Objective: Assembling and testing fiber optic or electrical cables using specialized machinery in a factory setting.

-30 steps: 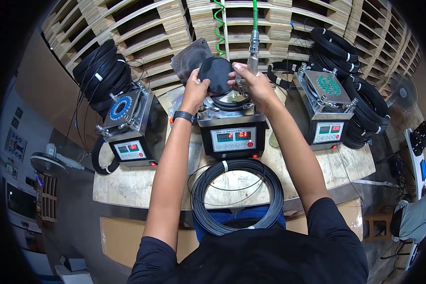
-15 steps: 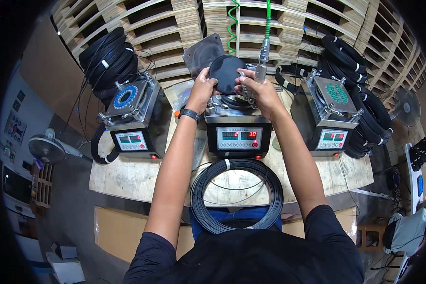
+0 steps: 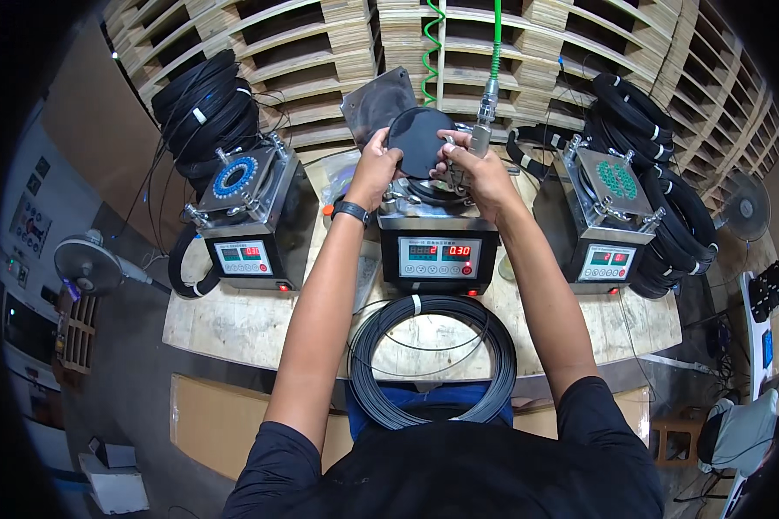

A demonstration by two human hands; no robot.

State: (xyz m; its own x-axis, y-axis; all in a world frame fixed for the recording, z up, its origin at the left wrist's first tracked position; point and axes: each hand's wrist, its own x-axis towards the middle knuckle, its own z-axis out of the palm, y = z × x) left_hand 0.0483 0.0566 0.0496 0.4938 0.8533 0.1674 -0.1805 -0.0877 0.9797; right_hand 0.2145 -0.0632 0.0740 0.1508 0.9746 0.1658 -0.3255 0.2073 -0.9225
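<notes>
A round black disc is tilted up above the middle machine, its flat face toward me. My left hand pinches its left edge between thumb and fingers. In my right hand is a metal air blow gun, joined to a green hose; the right fingertips also reach the disc's right edge. Behind the disc stands a square metal plate, tilted back. Under my hands the top of the machine is partly hidden.
Similar machines stand left with a blue ring pattern and right with green dots. A coil of black cable lies at the table's front edge. More black coils are piled behind. Wooden pallets rise at the back.
Both hands and the disc appear slightly lower and farther right, along with a small shift of the whole view. The grips look the same.
</notes>
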